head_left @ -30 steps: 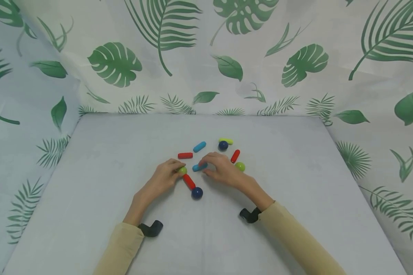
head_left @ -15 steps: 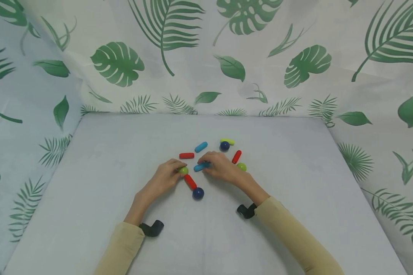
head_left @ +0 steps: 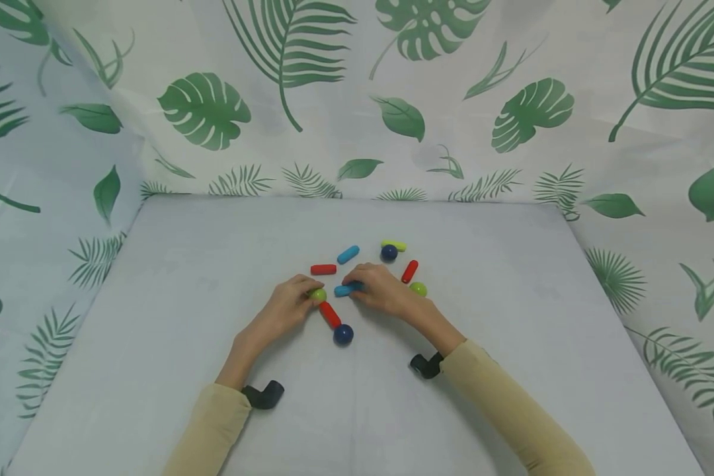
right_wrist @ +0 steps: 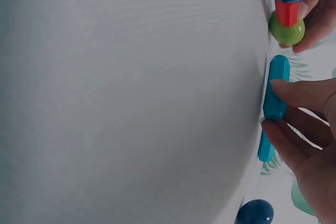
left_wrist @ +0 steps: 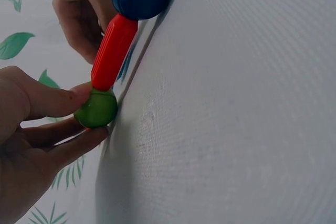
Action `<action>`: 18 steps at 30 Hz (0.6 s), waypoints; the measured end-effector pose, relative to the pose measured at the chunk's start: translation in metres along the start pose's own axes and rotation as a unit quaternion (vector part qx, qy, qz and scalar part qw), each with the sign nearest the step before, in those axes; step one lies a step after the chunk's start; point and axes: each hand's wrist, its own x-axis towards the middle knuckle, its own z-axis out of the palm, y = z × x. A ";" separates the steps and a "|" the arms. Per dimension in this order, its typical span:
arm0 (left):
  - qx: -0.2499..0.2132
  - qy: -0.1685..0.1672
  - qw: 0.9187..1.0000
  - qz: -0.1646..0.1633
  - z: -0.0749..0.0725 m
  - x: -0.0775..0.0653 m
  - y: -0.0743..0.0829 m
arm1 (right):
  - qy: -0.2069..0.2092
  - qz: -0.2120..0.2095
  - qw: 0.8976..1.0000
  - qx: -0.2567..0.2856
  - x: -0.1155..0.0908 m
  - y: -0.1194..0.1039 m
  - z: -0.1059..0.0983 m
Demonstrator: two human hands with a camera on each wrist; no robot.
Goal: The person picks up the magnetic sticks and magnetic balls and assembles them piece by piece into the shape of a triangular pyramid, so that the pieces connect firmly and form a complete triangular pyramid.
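Observation:
My left hand (head_left: 284,303) pinches a green ball (left_wrist: 96,109) between thumb and fingers. A red rod (left_wrist: 114,51) joins that ball to a dark blue ball (head_left: 343,334), which lies nearer to me on the table. Opposite, my right hand (head_left: 381,288) pinches a light blue rod (right_wrist: 276,88) with thumb and fingertips. The rod's free end points at the green ball, and a small gap parts the two. In the head view the fingers cover the rod's right end.
Beyond the hands lie a red rod (head_left: 323,270), another light blue rod (head_left: 348,254), and a yellow rod (head_left: 394,245) behind a dark blue ball (head_left: 389,253). Right of my right hand, a red rod (head_left: 410,272) sits by a green ball (head_left: 418,289). All rest on the white table (head_left: 214,238).
My right fingers have closed on the light blue rod, having been more spread around it a second ago. The left hand keeps its grip on the green ball. The camera view has shifted slightly.

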 end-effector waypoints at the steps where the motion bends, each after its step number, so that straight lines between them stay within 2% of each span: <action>1: 0.001 0.000 1.000 0.001 0.000 0.000 0.000 | 0.000 -0.002 1.000 0.000 0.000 -0.001 0.000; 8: 0.003 -0.002 1.000 -0.003 0.000 -0.001 -0.002 | 0.004 -0.020 1.000 0.008 0.001 -0.009 -0.004; 18: -0.007 -0.007 1.000 -0.005 0.000 0.000 0.000 | 0.002 -0.030 1.000 -0.008 0.005 -0.013 -0.001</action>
